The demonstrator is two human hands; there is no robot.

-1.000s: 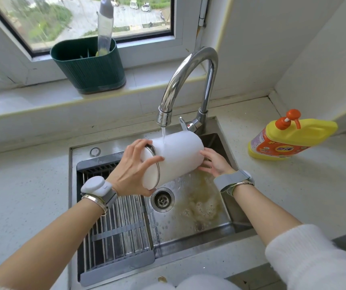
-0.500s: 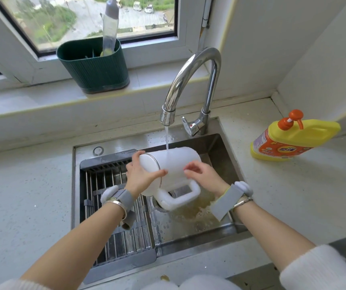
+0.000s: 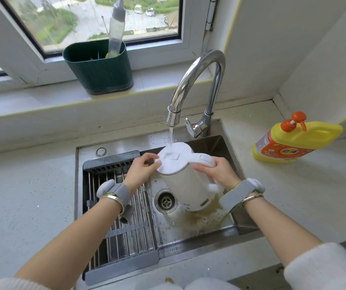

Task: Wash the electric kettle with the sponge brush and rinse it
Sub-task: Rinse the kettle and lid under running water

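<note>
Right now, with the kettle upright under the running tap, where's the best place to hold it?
Probably the handle, taken from the right, where the right hand already grips it. The kettle stands upright in the sink and its handle sticks out rightwards. The smooth wet body looks slippery, so the left hand only steadies the lid edge.

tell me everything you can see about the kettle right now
The kettle is white, smooth plastic by the look, with its lid closed. It is held roughly upright over the sink. Tap water lands on the lid. The right hand grips its handle; the left hand touches the lid's rim.
</note>
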